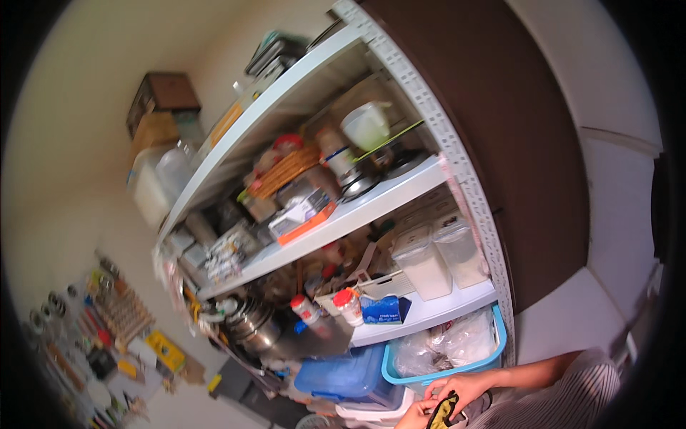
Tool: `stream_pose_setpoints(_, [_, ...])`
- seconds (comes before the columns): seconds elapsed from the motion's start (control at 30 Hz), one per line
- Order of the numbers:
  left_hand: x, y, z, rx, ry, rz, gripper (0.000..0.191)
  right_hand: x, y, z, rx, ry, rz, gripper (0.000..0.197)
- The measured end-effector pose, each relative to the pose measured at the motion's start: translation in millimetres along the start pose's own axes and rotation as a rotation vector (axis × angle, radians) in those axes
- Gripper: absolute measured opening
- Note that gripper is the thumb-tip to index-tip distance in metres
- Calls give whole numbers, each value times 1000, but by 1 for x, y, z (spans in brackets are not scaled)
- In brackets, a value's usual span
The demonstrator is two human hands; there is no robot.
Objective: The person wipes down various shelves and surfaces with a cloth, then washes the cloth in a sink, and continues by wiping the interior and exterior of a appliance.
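Observation:
At the bottom edge, my right hand (465, 390) reaches in from the right and holds a yellow item with black edging (444, 412), apparently of fabric. My left hand (415, 415) is beside it, partly cut off by the picture's lower rim, with its fingers at the item's left side. Part of the item is hidden by the fingers. A striped garment (557, 399) covers my body at the lower right. Just beyond the hands stands a light blue plastic tub (445, 374) with clear plastic bags (466, 346) in it.
A white metal shelving unit (396, 212) holds plastic storage containers (423, 265), red-lidded jars (348, 308), metal pots (252, 324) and a measuring jug (367, 127). A blue lidded box (343, 375) sits beside the tub. A dark brown panel (514, 161) rises at right; tools (96, 327) hang at left.

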State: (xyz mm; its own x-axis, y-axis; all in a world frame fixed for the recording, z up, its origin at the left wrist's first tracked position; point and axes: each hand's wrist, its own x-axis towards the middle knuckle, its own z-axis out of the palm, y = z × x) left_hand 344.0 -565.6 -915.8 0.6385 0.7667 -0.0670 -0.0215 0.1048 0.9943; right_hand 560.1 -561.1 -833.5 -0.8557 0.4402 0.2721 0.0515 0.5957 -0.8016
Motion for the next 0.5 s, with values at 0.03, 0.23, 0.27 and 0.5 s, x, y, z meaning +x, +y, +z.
stream_pose_setpoints(0.03, [-17,0,-5,-40,38,0,13,12,-6,11,-3,28,-4,31])
stream_pose_setpoints(0.23, [-81,-2,-42,-187,56,-10,12,73,-40,74,-115,68,-79,36])
stream_pose_setpoints(0.27, [-89,-3,-45,-214,55,-11,12,79,-52,81,-128,15,60,38])
stream_pose_setpoints(0.5, [-128,3,-69,-338,61,-12,12,119,-72,115,-79,59,-63,38])
